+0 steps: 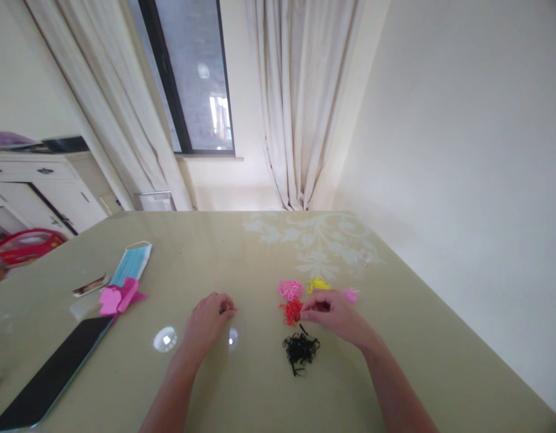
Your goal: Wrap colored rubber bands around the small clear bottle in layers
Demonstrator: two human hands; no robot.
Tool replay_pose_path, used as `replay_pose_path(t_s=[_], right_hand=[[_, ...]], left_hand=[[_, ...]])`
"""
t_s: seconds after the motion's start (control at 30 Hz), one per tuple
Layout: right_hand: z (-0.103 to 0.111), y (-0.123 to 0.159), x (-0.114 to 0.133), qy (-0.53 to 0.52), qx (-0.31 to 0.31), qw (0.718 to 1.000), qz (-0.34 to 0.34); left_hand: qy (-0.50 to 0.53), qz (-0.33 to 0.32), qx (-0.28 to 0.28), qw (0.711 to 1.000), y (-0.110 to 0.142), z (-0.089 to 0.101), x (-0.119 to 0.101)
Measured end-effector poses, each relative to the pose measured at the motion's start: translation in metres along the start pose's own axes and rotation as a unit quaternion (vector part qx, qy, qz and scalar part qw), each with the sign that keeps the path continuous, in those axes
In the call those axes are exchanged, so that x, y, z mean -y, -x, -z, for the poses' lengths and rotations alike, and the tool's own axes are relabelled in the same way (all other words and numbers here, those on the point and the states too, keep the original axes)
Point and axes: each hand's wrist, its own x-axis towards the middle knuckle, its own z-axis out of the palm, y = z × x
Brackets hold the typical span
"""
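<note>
My left hand (pixel 209 319) is closed in a pinch above the table, left of the colored piles. A bit of red strand (pixel 234 309) sticks out at its fingertips, with something dark beside it. My right hand (pixel 331 310) is pinched at the right edge of a small pile of red curly strands (pixel 290 311). Whatever its fingertips grip is too small to make out. Just nearer lies a larger tangle of black curly strands (pixel 300 350). Beyond the red pile are pink strands (pixel 290 290) and yellow strands (pixel 318 284), the yellow partly hidden by my right hand. A small lilac bunch (pixel 351 294) lies right of that hand.
On the table's left lie a dark flat tablet-like slab (pixel 56 373), a bright pink folded piece (pixel 120 297), a blue face mask (pixel 132 264) and a narrow brown packet (pixel 90 285). A wall (pixel 463 180) runs along the right edge.
</note>
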Motion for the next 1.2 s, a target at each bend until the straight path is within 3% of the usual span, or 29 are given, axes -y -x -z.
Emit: replay_pose_path(t_s=[0.13, 0.37, 0.7, 0.83, 0.97, 1.07, 1.2], right_hand=[[-0.011, -0.001, -0.007, 0.042, 0.099, 0.993, -0.039], [-0.01, 0.0, -0.013, 0.062, 0.121, 0.989, -0.062], [-0.026, -0.007, -0.006, 0.08, 0.043, 0.996, -0.024], [-0.042, -0.008, -0.004, 0.078, -0.014, 0.997, 0.002], [-0.056, -0.01, -0.001, 0.054, -0.056, 0.997, 0.012], [-0.059, -0.01, 0.001, 0.055, -0.068, 0.996, 0.036], [-0.055, -0.01, 0.002, 0.046, -0.067, 0.996, 0.036]], left_hand=[[0.003, -0.01, -0.002, 1.0, -0.001, 0.0, -0.001], [0.047, -0.019, -0.022, 0.998, -0.002, 0.0, -0.004], [0.097, -0.009, -0.032, 0.995, -0.003, 0.006, -0.006], [0.17, -0.063, -0.031, 0.983, 0.001, 0.006, -0.025], [0.253, -0.143, 0.022, 0.957, 0.012, -0.001, -0.054], [0.268, -0.152, 0.045, 0.95, 0.02, -0.006, -0.068], [0.295, -0.146, 0.048, 0.943, 0.022, -0.006, -0.071]])
